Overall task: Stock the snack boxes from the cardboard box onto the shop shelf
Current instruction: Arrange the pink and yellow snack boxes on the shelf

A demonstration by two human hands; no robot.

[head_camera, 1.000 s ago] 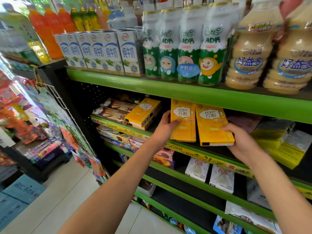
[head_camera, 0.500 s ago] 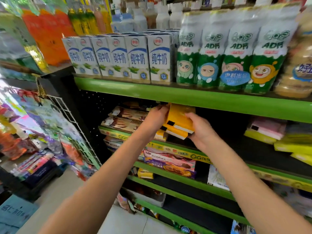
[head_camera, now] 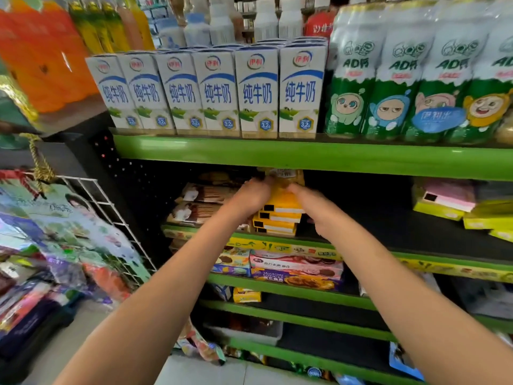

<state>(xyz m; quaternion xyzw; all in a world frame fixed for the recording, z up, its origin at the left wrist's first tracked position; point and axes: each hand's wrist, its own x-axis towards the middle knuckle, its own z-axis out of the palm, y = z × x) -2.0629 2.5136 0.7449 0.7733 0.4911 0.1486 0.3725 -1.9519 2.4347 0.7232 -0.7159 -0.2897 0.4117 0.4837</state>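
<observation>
A wire rack [head_camera: 111,218] of packets hangs at the left of a green shop shelf [head_camera: 305,155]. The left hand [head_camera: 251,195] and right hand [head_camera: 311,208] grip a yellow snack box [head_camera: 283,200] atop its stack [head_camera: 277,222], long axis running into the shelf.

You've got yellow snack boxes [head_camera: 280,215] with black-and-white end panels; green shelf edges [head_camera: 305,157]; white milk cartons [head_camera: 258,90], blue lettering.
</observation>
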